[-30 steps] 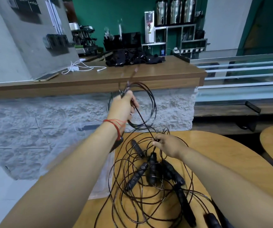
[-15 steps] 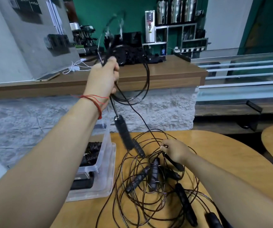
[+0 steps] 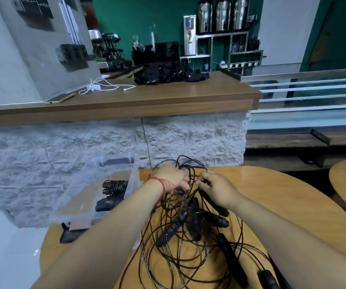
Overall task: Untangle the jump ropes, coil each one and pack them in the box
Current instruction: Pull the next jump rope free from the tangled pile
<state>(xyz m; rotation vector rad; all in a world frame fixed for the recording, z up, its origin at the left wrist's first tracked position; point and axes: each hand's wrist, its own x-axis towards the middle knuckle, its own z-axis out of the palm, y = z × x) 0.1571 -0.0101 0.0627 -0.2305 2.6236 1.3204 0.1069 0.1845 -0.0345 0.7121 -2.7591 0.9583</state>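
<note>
Still in the untangling step: left hand (image 3: pixel 173 177) is closed round a bunch of cord loops, right hand (image 3: pixel 217 189) pinches a strand, both just above the jump ropes (image 3: pixel 188 236) heaped on the worktop (image 3: pixel 282 205) right of the box (image 3: pixel 105 190). Next, probably, is teasing one rope free. Half a second ago the left hand was raised high with a handle dangling; now it's down at the pile.

Wooden table (image 3: pixel 289 205): tangled ropes (image 3: pixel 180 247), box (image 3: pixel 97 197).
</note>
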